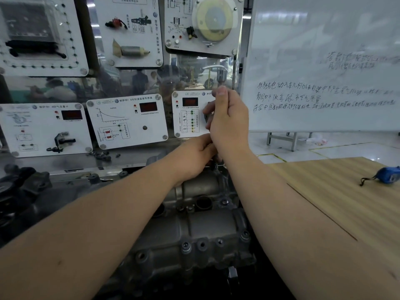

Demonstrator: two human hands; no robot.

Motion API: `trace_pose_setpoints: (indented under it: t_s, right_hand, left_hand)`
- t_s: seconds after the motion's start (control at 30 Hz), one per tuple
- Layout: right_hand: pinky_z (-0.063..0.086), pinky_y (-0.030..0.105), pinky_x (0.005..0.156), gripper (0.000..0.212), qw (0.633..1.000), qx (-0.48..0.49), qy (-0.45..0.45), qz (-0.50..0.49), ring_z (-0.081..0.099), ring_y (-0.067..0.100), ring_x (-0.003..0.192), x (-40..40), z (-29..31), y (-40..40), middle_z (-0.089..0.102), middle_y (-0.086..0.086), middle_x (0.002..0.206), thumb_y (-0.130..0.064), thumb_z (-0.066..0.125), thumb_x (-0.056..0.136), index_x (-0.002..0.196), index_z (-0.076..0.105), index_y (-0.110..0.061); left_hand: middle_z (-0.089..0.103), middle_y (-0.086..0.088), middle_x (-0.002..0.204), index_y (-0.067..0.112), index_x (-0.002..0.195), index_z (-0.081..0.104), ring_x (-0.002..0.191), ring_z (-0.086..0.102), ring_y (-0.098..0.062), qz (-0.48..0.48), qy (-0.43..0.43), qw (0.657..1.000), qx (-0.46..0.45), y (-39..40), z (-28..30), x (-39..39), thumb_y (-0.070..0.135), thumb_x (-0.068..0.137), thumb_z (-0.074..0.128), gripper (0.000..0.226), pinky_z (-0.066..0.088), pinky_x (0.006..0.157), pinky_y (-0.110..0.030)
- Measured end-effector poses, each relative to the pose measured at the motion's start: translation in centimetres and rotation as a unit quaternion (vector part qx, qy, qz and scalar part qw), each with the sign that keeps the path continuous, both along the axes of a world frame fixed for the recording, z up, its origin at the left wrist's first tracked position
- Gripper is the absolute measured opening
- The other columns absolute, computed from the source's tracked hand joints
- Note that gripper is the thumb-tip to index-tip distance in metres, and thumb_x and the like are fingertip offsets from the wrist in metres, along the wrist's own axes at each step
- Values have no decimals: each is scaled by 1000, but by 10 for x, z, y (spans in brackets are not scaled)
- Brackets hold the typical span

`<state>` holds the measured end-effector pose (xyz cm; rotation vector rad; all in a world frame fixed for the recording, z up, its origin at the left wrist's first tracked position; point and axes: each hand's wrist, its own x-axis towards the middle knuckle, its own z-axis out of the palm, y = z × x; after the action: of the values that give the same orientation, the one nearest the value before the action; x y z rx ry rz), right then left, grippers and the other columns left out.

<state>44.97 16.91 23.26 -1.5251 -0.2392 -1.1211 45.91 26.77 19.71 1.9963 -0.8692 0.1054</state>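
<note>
A grey cast-metal engine block (194, 230) lies on the bench below me, with bolt holes and a round bore on top. My right hand (227, 120) is raised above its far end with the fingers curled round a dark upright tool handle that is mostly hidden by the hand. My left hand (194, 156) sits lower, at the far end of the block, fingers curled toward the spot under the right hand. What the left fingers hold is hidden.
Behind the block stands a display wall of white sensor panels (127, 120). A whiteboard (324, 72) with handwriting fills the right. A wooden tabletop (337, 202) at right carries a blue tape measure (388, 175). Dark metal parts (19, 191) lie at left.
</note>
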Motion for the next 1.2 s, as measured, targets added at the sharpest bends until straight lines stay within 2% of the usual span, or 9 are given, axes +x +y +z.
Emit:
trace_pose_setpoints:
  t_s: [0.07,0.17,0.33,0.4,0.5,0.77,0.87,1.0,1.2]
  right_hand:
    - [46,31,60,11,1000,17,2,25,57,7,56,1,-1,-1,68,-7,68,-44,49,103,97,54,-35]
    - [48,26,58,11,1000,10,-5,17,61,5,56,1,-1,-2,71,-6,73,-42,57,101,96,50,-35]
    - [43,13,52,24,999,-43,-15,3,57,2,48,-2,0,2,68,-12,74,-33,45,106,85,55,-32]
    - [41,13,51,27,999,-47,-8,8,55,2,46,-2,0,3,67,-13,70,-34,41,107,85,56,-33]
    - [40,16,47,28,999,-12,-5,34,52,4,44,-1,1,1,65,-11,64,-34,40,107,86,57,-28]
    - [45,16,51,8,999,9,-20,28,58,5,49,-1,-2,-1,69,-8,71,-36,54,103,96,52,-33]
    - [45,14,54,16,1000,-7,-28,10,58,4,51,-1,-1,-1,67,-8,72,-31,49,106,91,56,-32]
    - [43,17,54,26,1000,-14,-21,11,52,4,48,-1,-1,1,63,-16,64,-31,41,108,86,55,-31]
    - [48,28,60,8,1000,-8,-7,19,59,5,57,2,-3,-1,69,-8,70,-40,55,103,99,53,-33]
  left_hand:
    - [73,12,86,20,97,64,80,66,3,8,-24,1000,-1,-1,-2,-1,21,109,46,21,51,74,-12]
    - [67,32,75,35,90,56,70,60,13,19,-47,999,5,-1,-2,-4,22,107,49,23,41,60,-4]
    - [70,17,88,36,92,61,74,62,3,21,-41,999,-17,2,-2,-4,24,104,52,19,49,69,-17]
    - [72,7,88,34,90,62,77,63,-5,22,-31,999,-15,3,-3,-3,25,104,51,20,51,75,-30]
    - [75,5,94,34,92,63,93,70,-17,31,-15,999,-9,5,-4,-2,29,107,49,21,49,74,-33]
    - [73,-1,101,27,105,63,97,70,-24,40,-49,998,7,2,1,-8,28,105,51,12,55,93,-54]
    - [73,-2,102,25,106,63,99,69,-23,41,-36,999,0,2,1,-9,28,106,51,12,54,94,-53]
    - [72,6,102,32,97,61,99,67,-13,33,-35,999,-1,5,0,-9,27,108,48,18,54,90,-38]
    - [69,11,95,35,93,57,89,65,-4,34,-41,999,2,3,3,-12,22,105,50,20,47,71,-19]
